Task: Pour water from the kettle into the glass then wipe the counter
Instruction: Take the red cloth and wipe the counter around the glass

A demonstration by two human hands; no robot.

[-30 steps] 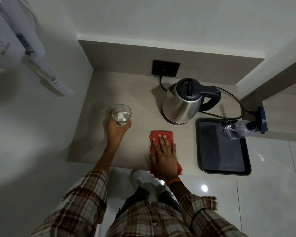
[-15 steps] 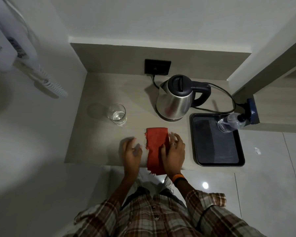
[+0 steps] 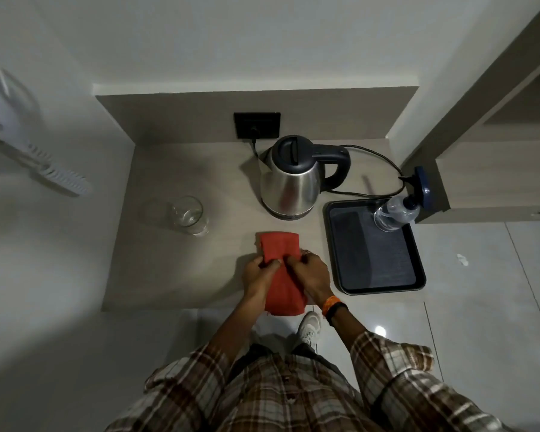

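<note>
A red cloth [image 3: 280,248] lies on the beige counter [image 3: 175,269] near its front edge, folded lengthwise. My left hand [image 3: 260,273] and my right hand [image 3: 311,271] both pinch its middle, fingers closed on the fabric. A clear glass [image 3: 188,214] with a little water stands alone at the left, apart from both hands. The steel kettle [image 3: 290,180] with a black lid and handle sits on its base at the back, plugged into a wall socket [image 3: 257,125].
A black tray [image 3: 375,269] lies at the counter's right end, with a small plastic bottle [image 3: 392,212] on its far corner. The kettle cord [image 3: 374,157] loops behind the tray. A wall-mounted hair dryer [image 3: 0,120] hangs at left. A wooden shelf unit [image 3: 493,182] rises at right.
My left hand let go of the glass and came over to the cloth. Both hands now grip the cloth, which has been folded narrower.
</note>
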